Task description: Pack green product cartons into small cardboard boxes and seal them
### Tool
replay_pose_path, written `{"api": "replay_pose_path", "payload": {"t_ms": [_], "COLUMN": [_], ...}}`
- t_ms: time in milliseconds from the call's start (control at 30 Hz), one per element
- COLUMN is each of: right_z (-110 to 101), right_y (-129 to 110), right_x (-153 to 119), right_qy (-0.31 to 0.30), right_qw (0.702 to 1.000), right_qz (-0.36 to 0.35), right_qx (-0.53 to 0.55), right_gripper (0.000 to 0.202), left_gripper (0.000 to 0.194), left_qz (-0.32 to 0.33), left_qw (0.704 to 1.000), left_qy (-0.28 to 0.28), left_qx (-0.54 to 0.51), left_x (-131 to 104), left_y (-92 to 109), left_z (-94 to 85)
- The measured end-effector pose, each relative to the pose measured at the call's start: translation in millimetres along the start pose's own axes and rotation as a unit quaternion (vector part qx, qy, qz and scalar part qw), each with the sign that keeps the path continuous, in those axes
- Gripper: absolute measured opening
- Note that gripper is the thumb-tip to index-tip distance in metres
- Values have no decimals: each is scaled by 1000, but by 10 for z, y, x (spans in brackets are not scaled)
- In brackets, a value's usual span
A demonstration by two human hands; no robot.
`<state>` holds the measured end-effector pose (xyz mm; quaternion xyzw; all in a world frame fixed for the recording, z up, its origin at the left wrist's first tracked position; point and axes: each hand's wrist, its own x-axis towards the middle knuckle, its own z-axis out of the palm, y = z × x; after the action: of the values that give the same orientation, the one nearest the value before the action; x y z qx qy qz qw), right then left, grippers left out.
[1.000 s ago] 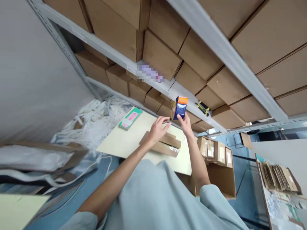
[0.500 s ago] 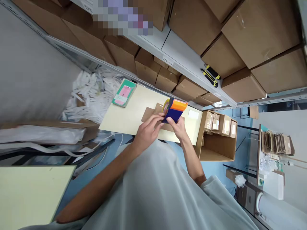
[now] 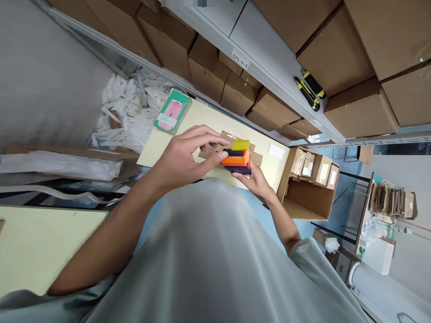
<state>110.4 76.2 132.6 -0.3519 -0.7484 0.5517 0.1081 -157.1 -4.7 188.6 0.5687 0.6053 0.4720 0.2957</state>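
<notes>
The dispenser [image 3: 239, 160] is held above the table [image 3: 208, 117], tape roll upward of its orange part. It is gripped from the side by the right hand [image 3: 254, 181], closed round its body. The left hand [image 3: 188, 154] is held at the opposite side, thumb and fingers parted by a narrow gap; whether tape is touched cannot be told. Cardboard [image 3: 257, 159] is laid on the table, a green box [image 3: 173, 111] at the table's left end. A carton [image 3: 308, 197] is placed beside the table's right end.
</notes>
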Motion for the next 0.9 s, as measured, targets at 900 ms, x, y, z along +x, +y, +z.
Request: {"api": "replay_pose_path", "payload": {"t_ms": [900], "right_z": [-473], "right_y": [94], "right_x": [-92], "right_qy": [-85], "right_qw": [986], "right_qz": [-29], "right_qx": [-137], "right_gripper": [56], "left_gripper": [33], "left_qz": [-36], "left_qw": [996], "left_qy": [-78], "left_qx": [-3], "left_x": [49], "left_y": [-130], "left_z": [362]}}
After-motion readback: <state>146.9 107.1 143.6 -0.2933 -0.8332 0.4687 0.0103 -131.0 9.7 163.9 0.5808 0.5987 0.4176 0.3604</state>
